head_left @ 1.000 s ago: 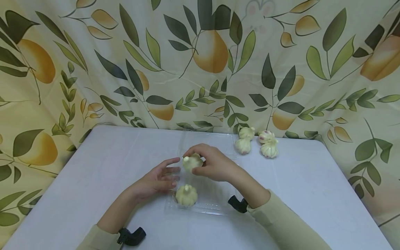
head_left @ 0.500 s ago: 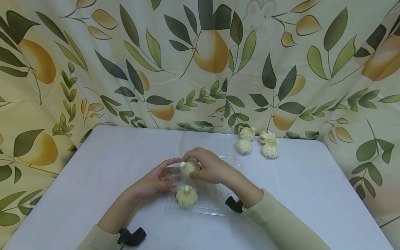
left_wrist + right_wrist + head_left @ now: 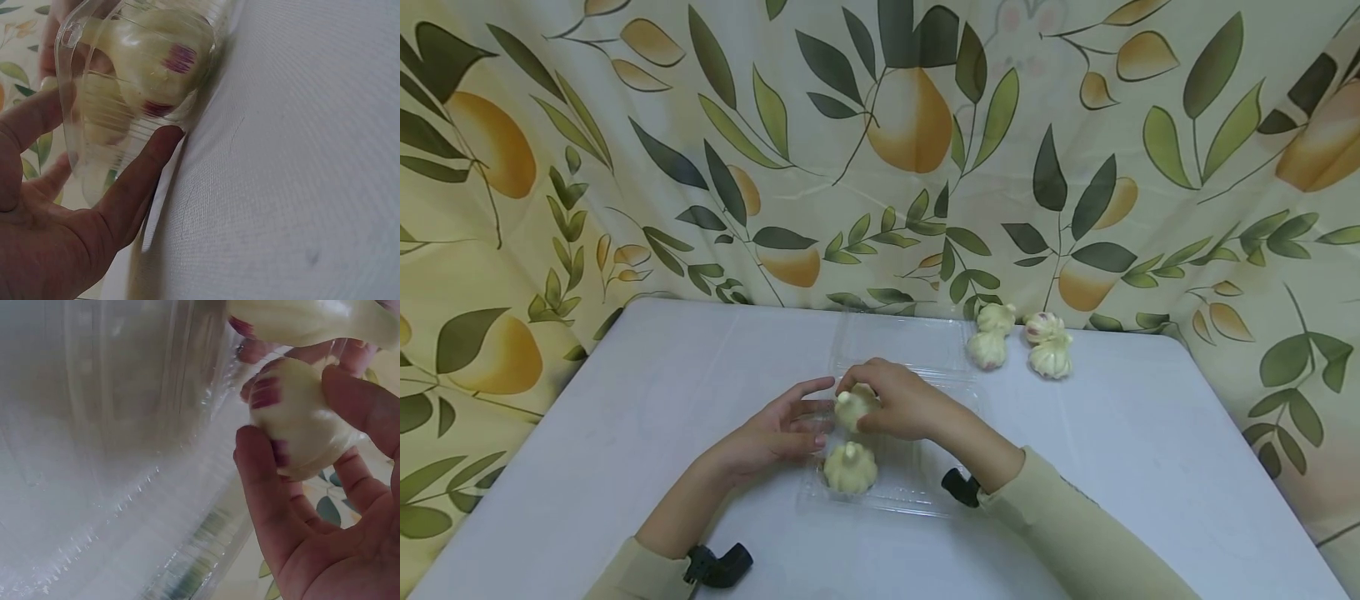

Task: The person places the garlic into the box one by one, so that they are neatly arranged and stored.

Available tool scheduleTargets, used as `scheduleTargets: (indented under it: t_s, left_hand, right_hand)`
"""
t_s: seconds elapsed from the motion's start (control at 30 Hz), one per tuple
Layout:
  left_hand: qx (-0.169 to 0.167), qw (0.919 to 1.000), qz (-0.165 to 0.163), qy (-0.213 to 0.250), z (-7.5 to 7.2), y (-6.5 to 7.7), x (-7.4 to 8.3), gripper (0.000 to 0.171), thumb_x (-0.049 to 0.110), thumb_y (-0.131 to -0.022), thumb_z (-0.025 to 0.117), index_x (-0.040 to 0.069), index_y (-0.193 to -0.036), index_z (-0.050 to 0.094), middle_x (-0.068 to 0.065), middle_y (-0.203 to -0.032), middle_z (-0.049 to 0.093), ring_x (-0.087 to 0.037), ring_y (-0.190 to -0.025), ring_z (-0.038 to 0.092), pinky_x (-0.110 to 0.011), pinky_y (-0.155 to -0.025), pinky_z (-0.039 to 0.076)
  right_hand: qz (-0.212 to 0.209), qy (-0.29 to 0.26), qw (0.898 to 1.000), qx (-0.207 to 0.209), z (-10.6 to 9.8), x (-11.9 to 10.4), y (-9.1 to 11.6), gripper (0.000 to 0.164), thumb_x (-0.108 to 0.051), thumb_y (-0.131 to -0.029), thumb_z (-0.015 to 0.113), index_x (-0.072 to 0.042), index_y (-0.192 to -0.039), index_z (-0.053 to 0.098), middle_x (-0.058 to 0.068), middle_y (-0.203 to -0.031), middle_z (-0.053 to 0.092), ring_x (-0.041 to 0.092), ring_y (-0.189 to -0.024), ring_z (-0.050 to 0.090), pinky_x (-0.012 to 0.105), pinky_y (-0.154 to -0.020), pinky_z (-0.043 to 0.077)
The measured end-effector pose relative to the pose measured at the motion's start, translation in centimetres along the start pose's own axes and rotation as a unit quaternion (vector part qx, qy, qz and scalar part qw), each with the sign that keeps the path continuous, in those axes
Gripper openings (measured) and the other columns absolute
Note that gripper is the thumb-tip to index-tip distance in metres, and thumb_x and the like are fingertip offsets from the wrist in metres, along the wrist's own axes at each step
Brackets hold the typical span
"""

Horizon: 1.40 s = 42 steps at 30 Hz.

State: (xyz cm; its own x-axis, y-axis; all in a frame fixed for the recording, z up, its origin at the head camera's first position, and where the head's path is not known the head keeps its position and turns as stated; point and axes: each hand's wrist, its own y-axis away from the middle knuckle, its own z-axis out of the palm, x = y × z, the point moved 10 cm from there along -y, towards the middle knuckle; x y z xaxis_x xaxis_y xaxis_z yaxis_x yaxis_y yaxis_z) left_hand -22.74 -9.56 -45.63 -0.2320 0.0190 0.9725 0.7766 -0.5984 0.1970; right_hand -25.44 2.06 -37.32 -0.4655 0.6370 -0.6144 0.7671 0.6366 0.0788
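My right hand grips a pale garlic bulb between thumb and fingers, over the left side of a clear plastic container. Purple patches show on this bulb in the right wrist view. Just in front of it, a second garlic bulb sits in the container's near left part, stem up. My left hand stays at the container's left side with fingers extended. Its fingers touch or nearly touch the clear wall in the left wrist view. How the held bulb meets the container floor is hidden by my fingers.
The container's clear lid lies folded back towards the curtain. Right of it, several more bulbs sit in two pairs, one pair beside the lid and another further right. A patterned curtain borders the white table.
My right hand has lowered slightly and shifted a little left and nearer with the garlic bulb. The left hand and the container have hardly moved.
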Motion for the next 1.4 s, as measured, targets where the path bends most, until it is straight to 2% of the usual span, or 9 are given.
scheduleTargets:
  t_s: [0.23,0.63,0.77,0.93,1.07,1.2,1.4]
  left_hand:
    - [0.008,0.9999,-0.003,-0.012,-0.1,0.0,0.0,0.077,0.004,-0.093,0.066,0.031,-0.155,0.030,-0.016,-0.158,0.030,-0.039,-0.141,0.038,-0.046,-0.097,0.052]
    - [0.011,0.9998,-0.007,-0.014,-0.1,0.0,-0.1,0.077,0.004,-0.093,0.067,0.032,-0.155,0.030,-0.015,-0.158,0.031,-0.036,-0.140,0.042,-0.044,-0.097,0.052]
    - [0.007,0.9999,-0.004,-0.010,-0.1,0.0,-0.1,0.077,0.004,-0.094,0.066,0.031,-0.155,0.030,-0.015,-0.158,0.031,-0.036,-0.140,0.041,-0.045,-0.097,0.052]
    - [0.005,1.0000,-0.003,-0.005,-0.1,-0.1,-0.1,0.076,0.003,-0.094,0.065,0.031,-0.155,0.030,-0.015,-0.159,0.030,-0.036,-0.142,0.039,-0.046,-0.098,0.051]
    - [0.005,1.0000,-0.005,-0.006,-0.1,-0.1,-0.1,0.077,0.004,-0.094,0.066,0.030,-0.156,0.028,-0.015,-0.159,0.029,-0.037,-0.142,0.037,-0.047,-0.098,0.051]
    - [0.002,1.0000,-0.007,-0.004,0.0,0.0,-0.2,0.080,0.004,-0.094,0.065,0.025,-0.158,0.023,-0.016,-0.159,0.029,-0.038,-0.142,0.037,-0.048,-0.098,0.051]
    - [0.007,0.9999,-0.009,-0.008,-0.1,-0.1,-0.4,0.079,0.005,-0.094,0.066,0.025,-0.158,0.023,-0.016,-0.157,0.031,-0.038,-0.142,0.039,-0.047,-0.096,0.052]
  right_hand:
    - [0.023,0.012,0.999,-0.019,0.7,0.4,-0.2,0.041,-0.010,-0.074,0.086,-0.026,-0.105,0.063,0.007,-0.111,0.056,0.021,-0.099,0.053,0.042,-0.088,0.048]
    - [0.004,0.059,0.998,-0.025,1.6,0.6,-1.0,0.038,-0.005,-0.071,0.085,-0.024,-0.098,0.066,-0.006,-0.099,0.067,0.018,-0.090,0.055,0.038,-0.083,0.046]
    - [0.008,0.056,0.998,-0.027,1.6,0.6,-1.0,0.037,-0.004,-0.073,0.084,-0.023,-0.101,0.069,-0.005,-0.105,0.069,0.017,-0.096,0.058,0.040,-0.088,0.047]
    - [0.005,0.048,0.998,-0.027,1.3,0.5,-0.8,0.041,-0.003,-0.075,0.082,-0.021,-0.109,0.070,-0.001,-0.115,0.070,0.022,-0.110,0.061,0.044,-0.097,0.048]
    - [0.002,0.043,0.999,-0.023,0.4,0.4,-0.4,0.043,-0.004,-0.077,0.081,-0.018,-0.116,0.069,-0.001,-0.120,0.068,0.027,-0.116,0.061,0.046,-0.097,0.048]
    - [0.004,0.026,1.000,-0.008,-1.4,0.3,0.8,0.046,-0.006,-0.080,0.079,-0.017,-0.122,0.066,-0.003,-0.125,0.066,0.030,-0.116,0.063,0.046,-0.093,0.051]
    - [0.000,-0.012,0.999,0.047,-5.1,0.6,3.5,0.046,-0.012,-0.084,0.078,-0.021,-0.127,0.064,-0.004,-0.131,0.063,0.027,-0.118,0.062,0.045,-0.090,0.055]
